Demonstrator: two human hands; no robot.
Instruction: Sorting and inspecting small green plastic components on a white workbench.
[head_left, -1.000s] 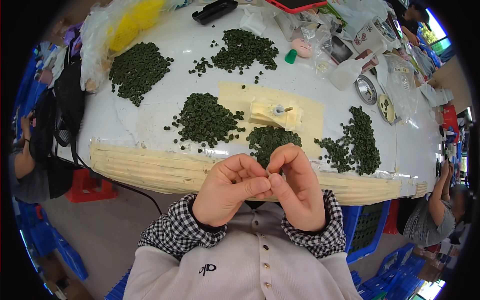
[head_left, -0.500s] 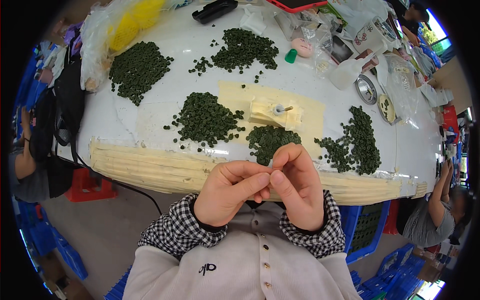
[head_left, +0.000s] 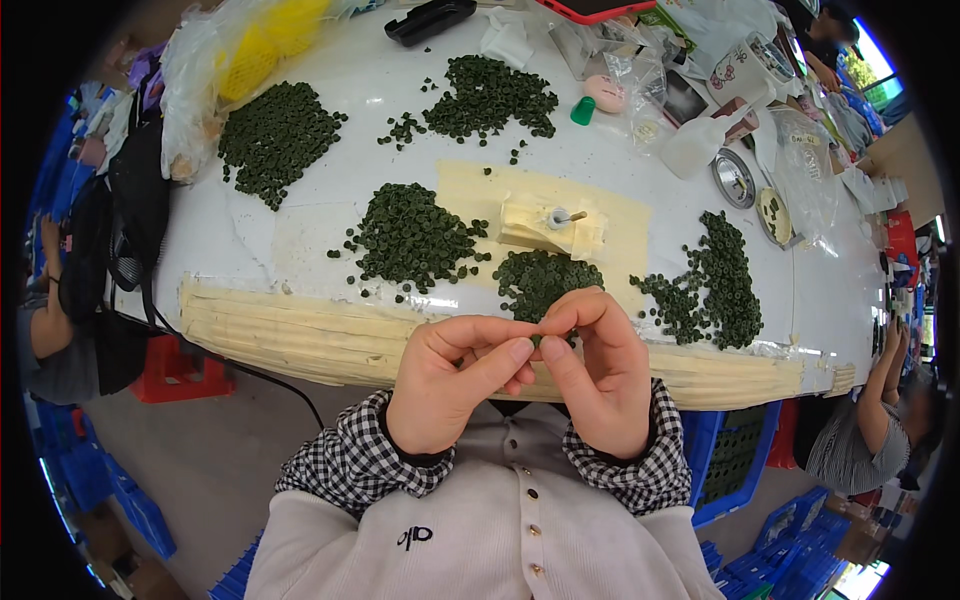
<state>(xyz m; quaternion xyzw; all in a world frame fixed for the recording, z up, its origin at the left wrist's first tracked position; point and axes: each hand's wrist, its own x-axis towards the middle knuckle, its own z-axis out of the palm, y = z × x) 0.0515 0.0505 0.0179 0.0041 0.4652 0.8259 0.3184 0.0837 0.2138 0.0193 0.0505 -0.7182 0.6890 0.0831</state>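
The likeliest slip here is a drop: whatever tiny piece sits between the fingertips is held above the near edge of the counter (head_left: 700,200), over the person's lap, so a loosened pinch would send it down onto the clothing or the floor rather than back among the heaps. A nudge of a forearm could also scatter the pile of small dark green rings (head_left: 545,280) that lies just beyond the knuckles, close to the taped edge. The left hand (head_left: 450,385) is curled almost closed, thumb and forefinger pressed together toward the right hand (head_left: 595,375), which is likewise bent in with its fingertips meeting those of the left; the two touch at the tips. Between them there seems to be one small dark green piece, probably a ring from the piles, though it is too small and too hidden by the fingers to be sure. Further heaps of the same green rings lie spread over the counter: one left of centre (head_left: 410,235), one at the right (head_left: 715,290), and two farther back. A small cream block with a metal pin (head_left: 555,225) stands on a pale sheet in the middle, well apart from both hands, and neither hand touches the counter itself
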